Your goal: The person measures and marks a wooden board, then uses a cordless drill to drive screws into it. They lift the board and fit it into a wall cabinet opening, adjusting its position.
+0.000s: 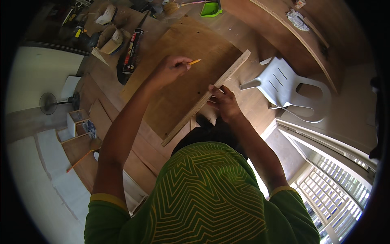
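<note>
A yellow pencil (195,62) is held in the closed fingers of my left hand (172,71), its tip pointing right over a brown plywood panel (178,95). Along the panel's near right edge runs a pale wooden strip (195,106). My right hand (224,103) grips this strip, fingers on its top side and the thumb partly hidden. Small dark holes or spots show in the panel's face. To the left of the panel lies a caulking tube with a long nozzle (133,51), dark with red markings.
A white plastic chair (280,83) stands to the right. A green dustpan (211,9) lies at the far side. At the upper left sits an open cardboard box (110,40). A fan (48,103) is at the left, and a crumpled white cloth (297,20) rests on a wooden surface at the upper right.
</note>
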Tool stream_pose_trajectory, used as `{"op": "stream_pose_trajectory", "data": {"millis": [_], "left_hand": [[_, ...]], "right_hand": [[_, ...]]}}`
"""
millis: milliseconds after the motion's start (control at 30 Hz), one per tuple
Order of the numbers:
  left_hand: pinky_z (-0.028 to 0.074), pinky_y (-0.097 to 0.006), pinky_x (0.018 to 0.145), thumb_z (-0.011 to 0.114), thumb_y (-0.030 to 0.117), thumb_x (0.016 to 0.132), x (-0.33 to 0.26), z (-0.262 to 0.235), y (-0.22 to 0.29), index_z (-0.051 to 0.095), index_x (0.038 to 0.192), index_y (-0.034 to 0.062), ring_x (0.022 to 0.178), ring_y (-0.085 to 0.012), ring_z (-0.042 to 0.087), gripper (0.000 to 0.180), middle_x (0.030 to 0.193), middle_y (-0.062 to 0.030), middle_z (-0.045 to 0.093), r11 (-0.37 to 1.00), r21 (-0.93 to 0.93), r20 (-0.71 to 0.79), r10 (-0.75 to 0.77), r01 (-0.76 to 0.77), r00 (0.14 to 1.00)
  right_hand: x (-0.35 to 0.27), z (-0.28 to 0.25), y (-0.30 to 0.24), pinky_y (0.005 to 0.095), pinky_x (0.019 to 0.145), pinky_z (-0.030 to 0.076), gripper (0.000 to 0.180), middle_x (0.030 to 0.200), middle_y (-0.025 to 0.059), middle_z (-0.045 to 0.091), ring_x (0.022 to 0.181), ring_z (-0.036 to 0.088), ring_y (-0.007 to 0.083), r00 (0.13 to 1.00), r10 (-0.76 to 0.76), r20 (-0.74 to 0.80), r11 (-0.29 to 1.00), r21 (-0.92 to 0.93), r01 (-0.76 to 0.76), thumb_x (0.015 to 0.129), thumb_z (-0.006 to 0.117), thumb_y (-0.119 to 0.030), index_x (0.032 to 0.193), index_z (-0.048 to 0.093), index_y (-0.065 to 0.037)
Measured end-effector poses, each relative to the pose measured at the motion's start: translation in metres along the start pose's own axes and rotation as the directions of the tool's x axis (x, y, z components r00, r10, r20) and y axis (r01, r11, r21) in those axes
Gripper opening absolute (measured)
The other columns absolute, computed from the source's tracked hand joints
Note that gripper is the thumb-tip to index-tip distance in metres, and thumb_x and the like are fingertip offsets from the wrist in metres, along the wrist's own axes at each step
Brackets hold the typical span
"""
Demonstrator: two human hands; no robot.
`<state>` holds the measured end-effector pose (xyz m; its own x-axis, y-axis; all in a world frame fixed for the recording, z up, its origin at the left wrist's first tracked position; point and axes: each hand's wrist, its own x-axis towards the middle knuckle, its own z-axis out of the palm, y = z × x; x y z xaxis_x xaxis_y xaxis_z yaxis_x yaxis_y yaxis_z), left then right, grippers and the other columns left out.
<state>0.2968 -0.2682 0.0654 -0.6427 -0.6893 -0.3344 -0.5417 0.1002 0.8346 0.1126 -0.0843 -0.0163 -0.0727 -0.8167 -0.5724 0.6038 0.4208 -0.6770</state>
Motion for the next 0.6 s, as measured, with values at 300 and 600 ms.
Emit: {"op": "stream_pose_trajectory", "data": {"millis": [300, 600], "left_hand": [[0.045, -0.024, 0.069, 0.059, 0.01, 0.1, -0.003, 0.002, -0.011, 0.065, 0.135, 0.0007, 0.073, -0.0061, 0.052, 0.037, 0.085, 0.0034, 0.061, 0.986, 0.03, -0.037, 0.166, -0.165, 0.985], [0.053, -0.035, 0.067, 0.071, 0.014, 0.093, 0.074, 0.051, 0.005, 0.072, 0.109, 0.0043, 0.069, -0.0212, 0.066, 0.018, 0.078, -0.0126, 0.069, 0.892, 0.254, -0.274, 0.438, -0.375, 0.856]], "right_hand": [[0.002, -0.002, 0.001, 0.0373, 0.089, 0.056, 0.058, 0.116, 0.0056, 0.066, 0.104, 0.064, 0.0195, 1.0, 0.011, 0.008, 1.0, 0.021, -0.011, 0.089, 0.083, -0.04, 0.129, 0.059, -0.006], [0.012, -0.009, 0.016, 0.0459, 0.095, 0.055, 0.061, 0.125, 0.0064, 0.066, 0.116, 0.061, 0.0253, 1.0, 0.005, -0.013, 0.995, 0.1, -0.004, 0.089, 0.083, -0.037, 0.133, 0.054, -0.006]]}}
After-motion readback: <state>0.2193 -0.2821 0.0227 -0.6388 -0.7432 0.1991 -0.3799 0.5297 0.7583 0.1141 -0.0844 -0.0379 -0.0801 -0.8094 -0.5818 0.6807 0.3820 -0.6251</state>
